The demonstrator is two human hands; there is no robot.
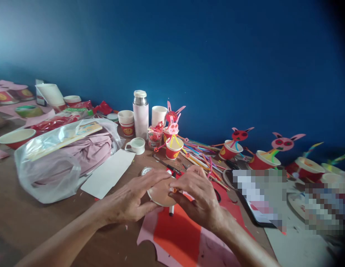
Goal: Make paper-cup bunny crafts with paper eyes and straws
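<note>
My left hand (130, 200) is closed round a paper cup (158, 193), its round tan face and pale rim turned up toward me; most of the cup's side is hidden. At the middle of that face, my right hand (199, 196) pinches a small orange-and-white piece (174, 190), too small to name surely. Just below the cup lies a marker (171, 211) on red paper (178, 233), with pink paper (148, 226) around it.
Behind the hands stand a rabbit figure in a cup (174, 146), a thermos (140, 118) and a mug (137, 145). Colourful pipe cleaners (200, 154) lie to their right. A plastic bag (50, 181) fills the left; a phone (256, 207) lies right. A blue wall rises behind.
</note>
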